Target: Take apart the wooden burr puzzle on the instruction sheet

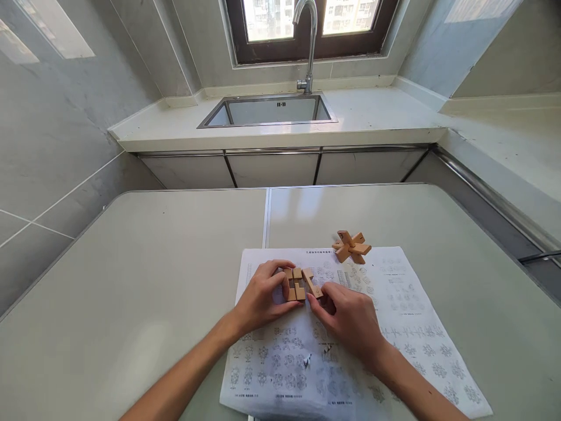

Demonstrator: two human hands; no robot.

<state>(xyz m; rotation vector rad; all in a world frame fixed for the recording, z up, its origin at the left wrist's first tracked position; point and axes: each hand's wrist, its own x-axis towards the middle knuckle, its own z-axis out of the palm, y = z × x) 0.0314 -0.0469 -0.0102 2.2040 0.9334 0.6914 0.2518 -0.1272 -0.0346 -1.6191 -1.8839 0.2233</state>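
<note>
Over the printed sheet [272, 374], my left hand [262, 292] curls its thumb and fingers around a small group of notched wooden puzzle pieces [297, 285] set side by side. Just to their right, a single wooden puzzle piece [311, 283] leans at a slant, its near end pinched between the thumb and fingers of my right hand [348, 316]. Its far end lies close to the group; whether they touch I cannot tell. Beyond my hands, an assembled star-shaped wooden puzzle [351, 247] rests across the sheet's far edge. Small line diagrams cover the paper.
The pale table [109, 327] has a seam running away from me. Behind it stands a white counter [372, 114] with a sink [267, 124] and a tall faucet [312, 52], below a window [350, 17]. Tiled walls [56, 128] close in on the left.
</note>
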